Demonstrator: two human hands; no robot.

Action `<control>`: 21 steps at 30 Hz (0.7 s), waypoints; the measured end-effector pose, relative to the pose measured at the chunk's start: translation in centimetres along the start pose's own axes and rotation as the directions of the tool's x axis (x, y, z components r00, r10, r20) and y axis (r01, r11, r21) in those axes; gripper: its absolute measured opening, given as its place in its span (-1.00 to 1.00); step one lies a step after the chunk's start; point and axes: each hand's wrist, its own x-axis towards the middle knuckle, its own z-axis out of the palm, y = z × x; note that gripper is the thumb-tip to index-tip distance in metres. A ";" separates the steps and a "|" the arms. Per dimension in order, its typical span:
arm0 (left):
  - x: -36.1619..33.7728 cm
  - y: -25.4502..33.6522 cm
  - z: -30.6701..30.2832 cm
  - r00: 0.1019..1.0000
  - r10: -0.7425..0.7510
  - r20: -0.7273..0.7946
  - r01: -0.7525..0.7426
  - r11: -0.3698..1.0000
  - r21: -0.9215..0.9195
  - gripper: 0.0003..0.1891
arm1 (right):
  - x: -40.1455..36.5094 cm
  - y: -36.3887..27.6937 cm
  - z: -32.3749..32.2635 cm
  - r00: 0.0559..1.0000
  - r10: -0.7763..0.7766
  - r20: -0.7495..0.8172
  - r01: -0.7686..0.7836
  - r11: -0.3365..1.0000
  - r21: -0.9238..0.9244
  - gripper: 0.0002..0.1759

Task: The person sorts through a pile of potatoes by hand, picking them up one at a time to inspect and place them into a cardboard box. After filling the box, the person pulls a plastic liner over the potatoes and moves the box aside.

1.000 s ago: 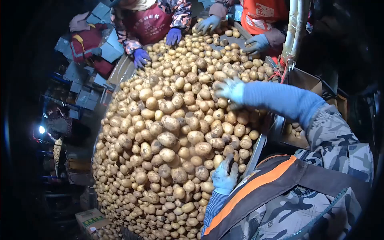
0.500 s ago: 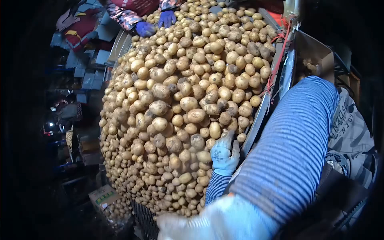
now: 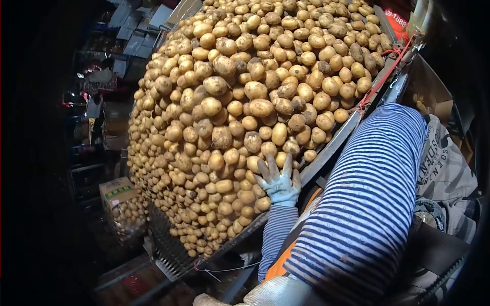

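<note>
My left hand (image 3: 279,187), in a pale blue glove with soiled fingertips, lies at the near edge of a big heap of potatoes (image 3: 255,92). Its fingers are spread, their tips at several potatoes, with none seen in its grasp. My right hand (image 3: 278,293), gloved in whitish blue, is cut off by the bottom edge of the head view. A brownish patch shows at its finger end, but whether that is a potato or dirty glove I cannot make out. The blue-and-white striped right sleeve (image 3: 357,199) crosses the foreground.
A metal rim (image 3: 332,145) borders the heap on my side, with red cord (image 3: 380,86) tied along it. At lower left a slatted chute (image 3: 171,245) stands beside a carton (image 3: 118,191) and a bag of potatoes (image 3: 127,217). Another open cardboard box (image 3: 429,86) is at right.
The view has shifted, so a co-worker's purple-gloved hands are out of frame and the heap's lower edge shows. My left fingers have spread apart. My right hand has dropped toward the bottom edge.
</note>
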 end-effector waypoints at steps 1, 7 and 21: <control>0.6 0.7 -1.1 0.999 -0.024 0.030 0.023 1.000 0.013 -0.54 | -0.1 0.0 0.2 1.000 0.003 -0.004 -0.003 1.000 0.006 -0.82; -1.4 -0.9 0.5 0.993 0.053 -0.102 -0.058 0.997 -0.051 -0.61 | -4.2 1.7 2.2 0.956 0.186 -0.225 -0.193 0.981 -0.012 -0.72; -7.1 -11.1 -3.5 0.909 0.272 -0.315 -0.229 0.959 0.167 -0.76 | -13.2 2.7 17.0 0.461 0.886 -0.045 -0.845 0.454 0.282 -0.77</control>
